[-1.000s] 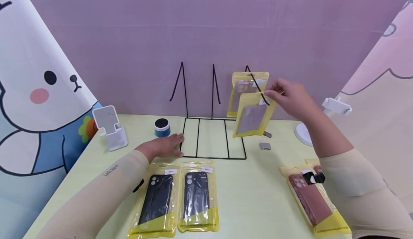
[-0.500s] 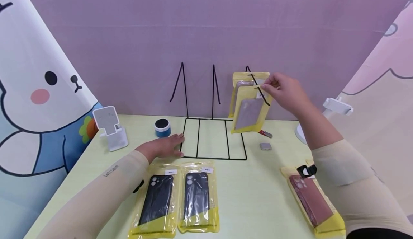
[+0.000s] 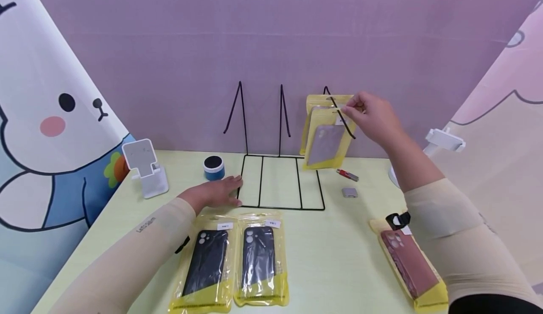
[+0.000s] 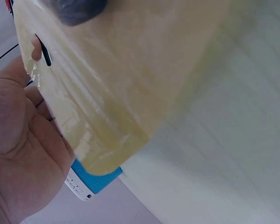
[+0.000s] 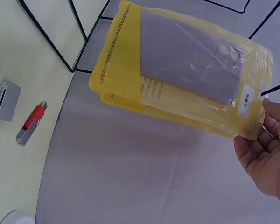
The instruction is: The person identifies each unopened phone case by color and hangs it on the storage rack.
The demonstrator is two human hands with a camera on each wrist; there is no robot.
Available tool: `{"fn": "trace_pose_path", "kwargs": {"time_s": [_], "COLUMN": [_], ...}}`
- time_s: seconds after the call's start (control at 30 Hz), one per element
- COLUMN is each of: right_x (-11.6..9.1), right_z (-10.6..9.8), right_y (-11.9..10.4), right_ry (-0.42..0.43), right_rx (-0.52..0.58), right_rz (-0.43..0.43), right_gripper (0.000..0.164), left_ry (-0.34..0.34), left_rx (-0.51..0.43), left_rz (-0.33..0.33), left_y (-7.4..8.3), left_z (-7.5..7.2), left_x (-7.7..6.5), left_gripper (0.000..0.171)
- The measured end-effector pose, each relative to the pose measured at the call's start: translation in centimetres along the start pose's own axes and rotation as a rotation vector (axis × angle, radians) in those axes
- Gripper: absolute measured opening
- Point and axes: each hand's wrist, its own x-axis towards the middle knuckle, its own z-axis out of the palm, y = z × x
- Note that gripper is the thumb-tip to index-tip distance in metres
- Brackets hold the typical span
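My right hand [image 3: 374,119] pinches the top corner of a clear-and-yellow bag holding a pale purple phone case [image 3: 325,143]. That bag hangs on the right-hand hook of a black wire display rack [image 3: 282,207], in front of another bagged purple case [image 3: 311,111]. In the right wrist view the thumb and fingers [image 5: 245,151] hold the corner of the front bag [image 5: 189,58]. My left hand [image 3: 215,194], fingers loosely spread, touches the left side of the rack's base. Nearest to it on the table lie two bagged black phone cases [image 3: 208,257].
Beyond the left hand stand a small blue-and-white round speaker [image 3: 213,168] and a white phone stand [image 3: 146,170]. On the right are a red USB stick [image 3: 348,175], a grey card reader [image 3: 349,193], bagged reddish cases [image 3: 409,262] and a white stand [image 3: 443,140].
The right hand has slid the front bag back and slightly up along the hook, closer to the rear bag. The red USB stick has come into fuller view. The left hand stays put.
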Motion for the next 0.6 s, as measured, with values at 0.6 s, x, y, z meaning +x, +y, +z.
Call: {"fn": "trace_pose_path", "kwargs": {"time_s": [0.6], "right_x": [-0.8], "right_z": [-0.4], "right_y": [0.3], "right_ry": [0.059], "right_rx": [0.056], "right_rz": [-0.01], "right_gripper": [0.051], "left_ry": [-0.005], "left_rx": [-0.002], "left_rz": [0.003], "left_y": [-0.1], "left_z": [0.2], "left_x": [0.4], "left_gripper": [0.083]}}
